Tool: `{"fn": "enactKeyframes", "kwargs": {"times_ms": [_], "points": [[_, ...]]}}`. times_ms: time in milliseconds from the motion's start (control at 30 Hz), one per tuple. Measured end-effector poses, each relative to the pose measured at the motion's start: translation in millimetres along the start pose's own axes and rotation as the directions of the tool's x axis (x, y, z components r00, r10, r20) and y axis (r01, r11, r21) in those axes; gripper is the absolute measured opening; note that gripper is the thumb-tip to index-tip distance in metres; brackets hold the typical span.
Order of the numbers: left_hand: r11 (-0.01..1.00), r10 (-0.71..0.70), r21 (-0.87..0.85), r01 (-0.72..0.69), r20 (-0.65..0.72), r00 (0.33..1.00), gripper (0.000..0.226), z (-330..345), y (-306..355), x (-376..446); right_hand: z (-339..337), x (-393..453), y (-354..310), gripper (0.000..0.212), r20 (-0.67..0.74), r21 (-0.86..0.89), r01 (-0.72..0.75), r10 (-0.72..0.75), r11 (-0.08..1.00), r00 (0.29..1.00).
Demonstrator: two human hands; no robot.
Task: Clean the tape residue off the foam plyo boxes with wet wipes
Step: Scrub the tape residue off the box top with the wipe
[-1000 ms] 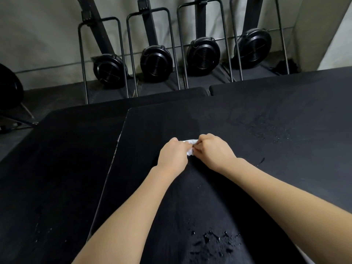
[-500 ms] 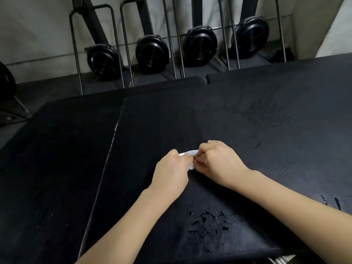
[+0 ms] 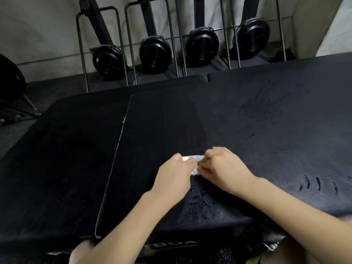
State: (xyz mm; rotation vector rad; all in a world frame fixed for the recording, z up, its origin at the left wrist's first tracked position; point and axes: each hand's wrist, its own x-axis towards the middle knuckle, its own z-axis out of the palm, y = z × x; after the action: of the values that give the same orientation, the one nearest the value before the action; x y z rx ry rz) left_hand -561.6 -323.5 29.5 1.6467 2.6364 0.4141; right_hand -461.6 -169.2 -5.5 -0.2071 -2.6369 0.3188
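Left hand (image 3: 174, 176): fingers curled, pinching one end of the wipe (image 3: 192, 159).
Right hand (image 3: 222, 166): fingers curled, pinching the other end.
Wipe: white, bunched between both hands, at or just above the top of the near box (image 3: 247, 134).
Near box: black, wet streaks and droplets on top.
Left box (image 3: 62, 145): black, beside it, lower.
Four black fan machines (image 3: 154, 52) against the wall.

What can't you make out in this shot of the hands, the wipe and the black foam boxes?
- Wet wipe, head view: mostly hidden by the left hand and right hand pinching it.
- Fingers: curled under, tips unseen.
- Print on the plyo box front: only "BOX" shows, the left arm covers the rest.
- Tape residue: glints on black, extent unclear.
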Motion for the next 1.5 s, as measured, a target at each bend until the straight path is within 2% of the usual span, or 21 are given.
{"fn": "enactKeyframes", "kwargs": {"times_ms": [133, 200, 267, 400, 500, 567, 667, 800, 900, 1000, 1133, 1300, 1500], "points": [[0.996, -0.024, -0.085, 0.025, 0.014, 1.0, 0.053, 4.7, 13.9, -53.3, -12.8, -50.4, -28.3, 0.035, -0.037, -0.02, 0.051, -0.051, 0.999, 0.998], [0.994, -0.036, -0.103, 0.038, 0.027, 0.999, 0.052, 3.2, 18.5, -62.4, -14.0, -57.9, -31.9, 0.034, -0.042, -0.035, 0.052, -0.054, 0.998, 0.998], [0.998, -0.013, -0.067, 0.014, 0.021, 1.0, 0.047, 1.9, 18.0, -54.2, -10.5, -50.8, -29.4, 0.032, -0.042, -0.035, 0.041, -0.042, 0.999, 0.998], [0.999, -0.036, 0.018, 0.035, 0.029, 0.999, 0.061, 4.0, 10.8, -25.3, -3.1, -24.6, -26.5, 0.031, -0.046, -0.077, -0.046, 0.042, 0.996, 0.998], [0.999, -0.049, -0.024, 0.049, 0.01, 0.999, 0.064, 6.3, 14.3, -33.2, -3.5, -27.4, -31.3, 0.036, -0.018, -0.113, -0.074, 0.072, 0.991, 0.997], [0.998, -0.012, -0.062, 0.011, -0.029, 0.999, 0.057, 5.5, 19.8, -55.9, -9.8, -44.9, -38.5, 0.044, -0.041, -0.074, -0.046, 0.043, 0.996, 0.998], [0.994, 0.044, -0.097, -0.047, -0.031, 0.999, 0.05, 6.2, 24.5, -95.5, -19.7, -81.8, -53.9, 0.036, -0.07, -0.055, 0.06, -0.064, 0.997, 0.996], [0.986, -0.002, -0.167, -0.001, -0.02, 1.0, 0.035, 10.7, 28.6, -126.8, -17.2, -107.4, -65.9, 0.031, -0.131, -0.074, 0.102, -0.111, 0.992, 0.985], [0.977, -0.079, -0.205, 0.063, -0.073, 0.994, 0.017, 9.8, 28.7, -128.6, -8.0, -101.3, -70.6, 0.032, -0.166, -0.058, 0.102, -0.111, 0.993, 0.98], [0.989, -0.063, -0.139, 0.045, -0.129, 0.99, 0.038, 3.3, 22.7, -139.7, 5.8, -91.5, -87.7, 0.031, -0.195, -0.035, 0.094, -0.099, 0.995, 0.976], [0.97, -0.108, -0.234, 0.073, -0.14, 0.984, 0.045, 1.8, -1.0, -161.0, 22.2, -88.0, -111.4, 0.018, -0.243, -0.01, 0.138, -0.136, 0.99, 0.96], [0.991, -0.061, -0.128, 0.044, -0.133, 0.989, 0.049, 5.8, 10.5, -149.7, 18.7, -98.7, -101.1, 0.013, -0.254, -0.074, 0.113, -0.128, 0.991, 0.959], [0.986, 0.16, -0.025, -0.167, -0.19, 0.969, 0.045, 17.6, 64.5, -115.2, -24.3, -129.4, -47.3, 0.02, -0.207, -0.167, 0.072, -0.107, 0.983, 0.972]]}}
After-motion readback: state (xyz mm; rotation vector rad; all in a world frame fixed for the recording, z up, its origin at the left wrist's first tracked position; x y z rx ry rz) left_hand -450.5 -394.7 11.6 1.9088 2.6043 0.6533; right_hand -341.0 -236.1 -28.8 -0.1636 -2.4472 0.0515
